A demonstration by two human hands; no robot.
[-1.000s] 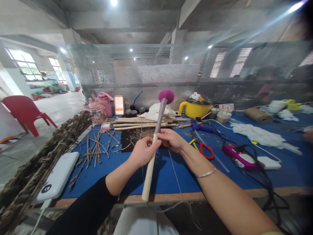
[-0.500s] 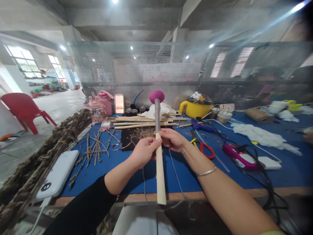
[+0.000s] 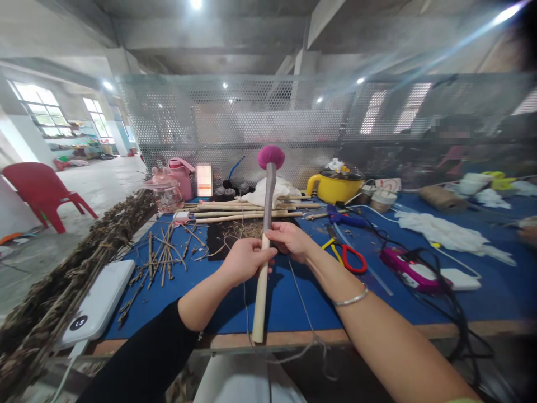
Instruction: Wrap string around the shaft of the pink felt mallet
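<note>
My left hand [image 3: 245,262] and right hand [image 3: 293,242] pinched a pale wooden stick [image 3: 260,305] mid-length, its axis running away from me, the right nearer its purple ball-shaped head [image 3: 272,157].

Workshop, craft type: bare concrete beams [image 3: 213,34] overhead, perforated metal screen [image 3: 268,126], and a blue-topped workbench [image 3: 495,296] strewn with pale sticks [image 3: 226,207], dry twigs [image 3: 151,254], a glue gun [image 3: 348,218] and a roll of twine [image 3: 443,198].
</note>
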